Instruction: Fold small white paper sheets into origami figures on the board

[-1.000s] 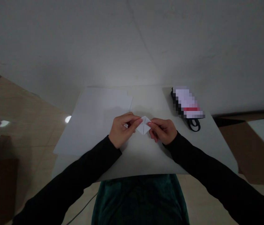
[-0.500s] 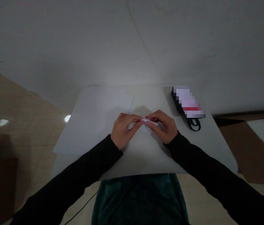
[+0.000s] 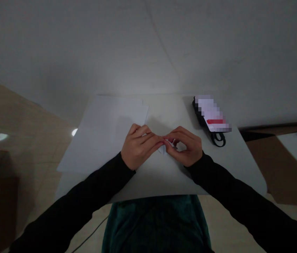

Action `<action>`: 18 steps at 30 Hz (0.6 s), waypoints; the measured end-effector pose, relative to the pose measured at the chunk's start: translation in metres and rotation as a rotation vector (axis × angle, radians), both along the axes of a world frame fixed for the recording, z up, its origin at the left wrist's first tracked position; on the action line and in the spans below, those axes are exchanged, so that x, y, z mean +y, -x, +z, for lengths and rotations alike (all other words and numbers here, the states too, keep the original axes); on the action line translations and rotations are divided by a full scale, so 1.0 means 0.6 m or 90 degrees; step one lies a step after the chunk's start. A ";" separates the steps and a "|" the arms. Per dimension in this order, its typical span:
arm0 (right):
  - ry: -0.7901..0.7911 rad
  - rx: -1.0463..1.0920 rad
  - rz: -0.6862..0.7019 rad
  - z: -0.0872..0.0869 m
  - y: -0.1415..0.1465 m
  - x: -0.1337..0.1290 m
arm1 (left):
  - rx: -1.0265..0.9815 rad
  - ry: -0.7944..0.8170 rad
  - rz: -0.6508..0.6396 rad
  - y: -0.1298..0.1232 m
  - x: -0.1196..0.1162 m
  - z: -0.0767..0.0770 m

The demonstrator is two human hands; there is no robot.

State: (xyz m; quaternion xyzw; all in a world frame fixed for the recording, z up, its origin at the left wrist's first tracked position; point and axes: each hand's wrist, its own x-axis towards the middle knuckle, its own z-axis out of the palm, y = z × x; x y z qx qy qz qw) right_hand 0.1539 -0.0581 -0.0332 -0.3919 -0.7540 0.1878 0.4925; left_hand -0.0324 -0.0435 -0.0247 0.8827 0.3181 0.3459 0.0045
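The person's left hand [image 3: 139,147] and right hand [image 3: 185,147] meet above the middle of a pale grey tabletop [image 3: 164,182], each closed in a pinch on a small folded piece of white paper [image 3: 163,149]. The paper sits between the two sets of fingertips, held up just above the tabletop, and most of it is hidden by the fingers; only a pointed lower corner and a few creased edges show, so its exact shape cannot be made out. The left hand's fingers are pressed together and angle in toward the paper from the left. The right hand's fingers curve over from the right, leaving a small opening between fingers and thumb. Both forearms are covered by long black sleeves [image 3: 85,186]. Just left of the hands, a stack of flat white paper sheets [image 3: 106,140] lies on the tabletop, close to the left hand. Toward the far right corner lies a pixelated white packet with a red band [image 3: 213,114], too blurred to identify, with a looped black cord [image 3: 218,140] at its near end.
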 end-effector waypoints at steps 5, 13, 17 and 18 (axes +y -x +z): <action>-0.013 -0.029 0.004 -0.004 0.001 0.001 | 0.052 0.014 -0.024 0.007 0.006 0.004; 0.007 -0.031 -0.006 -0.015 -0.005 0.011 | 0.192 0.060 -0.030 0.014 0.014 0.012; 0.015 -0.054 0.036 -0.024 -0.005 0.014 | 0.172 0.118 -0.031 0.018 0.016 0.009; 0.021 -0.062 0.036 -0.026 -0.005 0.015 | 0.157 0.129 -0.030 0.019 0.016 0.008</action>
